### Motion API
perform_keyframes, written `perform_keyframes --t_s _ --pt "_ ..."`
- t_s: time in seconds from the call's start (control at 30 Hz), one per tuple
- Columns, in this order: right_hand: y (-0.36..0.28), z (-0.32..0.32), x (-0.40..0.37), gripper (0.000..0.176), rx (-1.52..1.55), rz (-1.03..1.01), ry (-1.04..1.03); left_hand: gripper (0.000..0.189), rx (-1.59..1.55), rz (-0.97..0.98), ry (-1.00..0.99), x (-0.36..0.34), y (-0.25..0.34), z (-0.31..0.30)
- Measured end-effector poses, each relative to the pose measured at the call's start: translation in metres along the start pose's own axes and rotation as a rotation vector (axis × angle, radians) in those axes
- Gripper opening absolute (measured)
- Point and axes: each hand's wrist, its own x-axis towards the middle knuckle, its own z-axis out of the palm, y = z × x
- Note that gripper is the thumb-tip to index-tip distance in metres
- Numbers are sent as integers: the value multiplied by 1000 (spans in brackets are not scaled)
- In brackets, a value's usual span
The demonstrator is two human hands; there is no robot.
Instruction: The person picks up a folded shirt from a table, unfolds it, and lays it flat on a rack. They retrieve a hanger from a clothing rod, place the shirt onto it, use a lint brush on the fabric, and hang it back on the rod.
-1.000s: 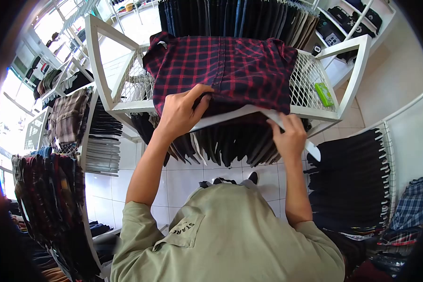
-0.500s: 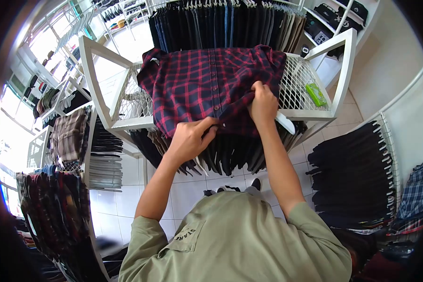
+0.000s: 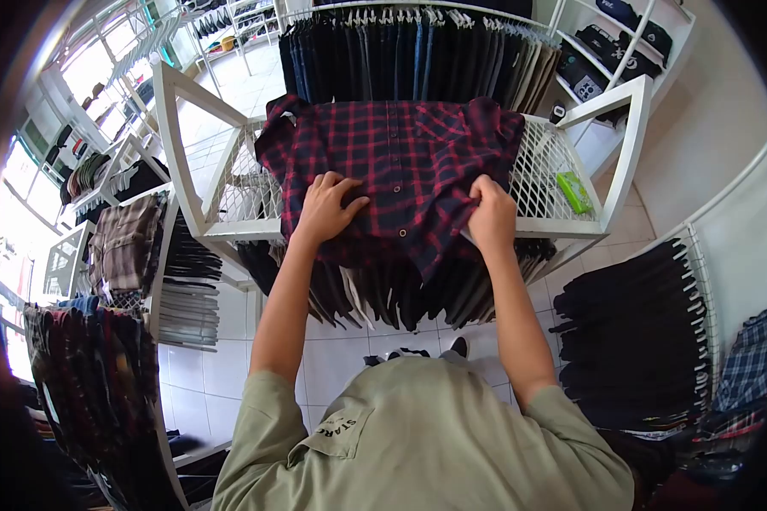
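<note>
A checked shirt (image 3: 371, 140) is lying across a white mesh shelf (image 3: 541, 166) near hanging trousers (image 3: 400, 64) — left hand (image 3: 328, 211) resting unclenched atop, right hand (image 3: 493, 215) pinching its cloth

The red-and-navy checked cloth shirt (image 3: 366, 157) hides the middle of the white metal mesh desk (image 3: 562, 227). Print on the bright-green packet (image 3: 574, 192) is too small to read. The person's olive-green cloth shirt (image 3: 473, 434) runs off the bottom edge.
</note>
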Motion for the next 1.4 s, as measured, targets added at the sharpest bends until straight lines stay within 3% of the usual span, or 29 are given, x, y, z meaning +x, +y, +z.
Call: perform_keyframes --t_s 0.13,0.3,0.37,0.57,0.67,0.7,0.77,0.8,0.9,0.97,1.03,1.17,1.33,1.4 --pt "17 -46 -9 22 -355 47 184 26 56 -71 98 -2 6 9" --pt "56 -69 -34 21 -376 65 281 26 79 -154 150 -3 12 21" --pt "64 -74 -53 21 -309 180 186 25 106 -194 184 -2 13 23" --pt "43 -86 -92 23 -135 180 86 25 119 -239 214 -4 16 24" --pt "33 -108 -86 25 -111 254 -290 25 121 -162 234 -5 17 25" --pt "21 -118 -76 25 -109 256 -279 25 123 -151 236 -5 18 25" --pt "-6 -134 -45 30 107 342 -539 23 178 -37 306 -4 22 23" --pt "-8 -128 -33 36 167 287 -490 21 209 34 347 -1 31 13" --pt "-8 -71 0 21 260 150 -239 18 135 -14 289 7 49 11" --pt "-3 -32 12 18 161 113 -305 16 176 10 300 7 51 21" --pt "5 -4 11 19 -103 53 -483 21 210 -105 259 5 46 37" --pt "1 19 -5 25 -284 74 -278 30 351 -163 269 -3 51 41" --pt "2 15 -2 32 -321 85 -234 33 356 -169 282 -3 47 41" --pt "2 11 3 35 -289 215 -326 34 314 -176 275 -4 47 41"
